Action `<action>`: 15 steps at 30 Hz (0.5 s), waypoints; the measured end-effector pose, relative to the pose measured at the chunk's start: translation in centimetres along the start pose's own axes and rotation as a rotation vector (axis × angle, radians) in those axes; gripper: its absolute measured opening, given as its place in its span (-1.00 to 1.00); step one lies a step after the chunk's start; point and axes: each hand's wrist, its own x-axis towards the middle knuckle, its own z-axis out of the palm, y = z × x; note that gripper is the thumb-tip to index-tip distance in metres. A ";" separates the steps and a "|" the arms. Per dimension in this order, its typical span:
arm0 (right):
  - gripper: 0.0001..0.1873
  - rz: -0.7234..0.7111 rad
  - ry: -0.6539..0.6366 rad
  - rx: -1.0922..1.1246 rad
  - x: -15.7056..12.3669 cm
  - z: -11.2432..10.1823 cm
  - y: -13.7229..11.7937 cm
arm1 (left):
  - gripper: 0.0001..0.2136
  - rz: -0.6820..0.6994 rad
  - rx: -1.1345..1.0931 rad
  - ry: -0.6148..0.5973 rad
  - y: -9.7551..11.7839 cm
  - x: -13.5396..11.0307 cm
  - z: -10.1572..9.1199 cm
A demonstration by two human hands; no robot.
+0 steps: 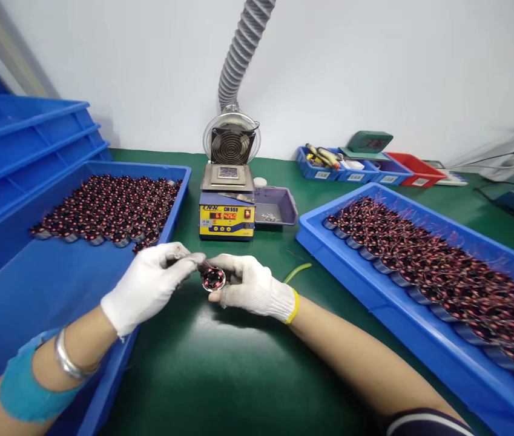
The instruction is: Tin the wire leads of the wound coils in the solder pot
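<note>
My right hand (250, 283), in a white knit glove with a yellow cuff, grips a small round motor stator (214, 278) by its rim. The stator has a metal ring, black inner parts and red copper windings facing up toward me. My left hand (159, 278), also gloved in white, is closed in a pinch at the stator's upper left edge, where its thin lead wires (203, 265) come out. The fingertips partly hide those wires. Both hands are above the green table, in front of a yellow-and-blue solder pot (226, 219) with a lit red display.
At left, a blue tray (183, 175) holds many stators, with stacked blue trays (34, 130) behind. Another blue tray (329, 266) at right holds stators with long wires. A purple bin (289, 206), a green tube (297, 272), small parts bins (354, 176) and an exhaust hose (243, 48) also show.
</note>
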 end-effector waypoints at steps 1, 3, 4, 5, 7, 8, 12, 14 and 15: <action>-0.49 0.005 -0.004 -0.009 0.0 0.0 -0.1 | -0.76 0.001 -0.056 0.076 0.2 0.1 -0.3; -0.49 0.012 0.007 -0.033 -0.1 0.0 -0.1 | -0.81 0.011 -0.235 0.250 0.5 0.5 -1.2; -0.49 0.010 0.022 -0.046 -0.1 0.0 -0.1 | -0.81 0.022 -0.328 0.332 0.5 0.8 -1.5; -0.48 0.009 0.039 -0.056 0.0 -0.1 -0.2 | -0.80 0.030 -0.405 0.394 0.4 1.0 -1.8; -0.45 0.018 0.055 -0.076 0.1 -0.5 -0.3 | -0.78 0.020 -0.479 0.437 0.0 1.2 -1.7; -0.43 0.029 0.055 -0.093 0.3 -0.9 -0.6 | -0.77 -0.002 -0.474 0.417 -0.3 1.2 -1.3; -0.37 -0.005 0.143 -0.191 2.0 -3.5 -2.7 | -0.69 -0.073 -0.206 0.092 -1.0 0.5 1.1; -0.39 -0.053 0.255 -0.280 3.5 -5.5 -4.5 | -0.69 -0.075 0.015 -0.124 -1.0 0.2 2.0; -0.42 -0.065 0.306 -0.343 4.4 -6.5 -5.5 | -0.70 -0.079 0.113 -0.210 -1.0 0.1 2.3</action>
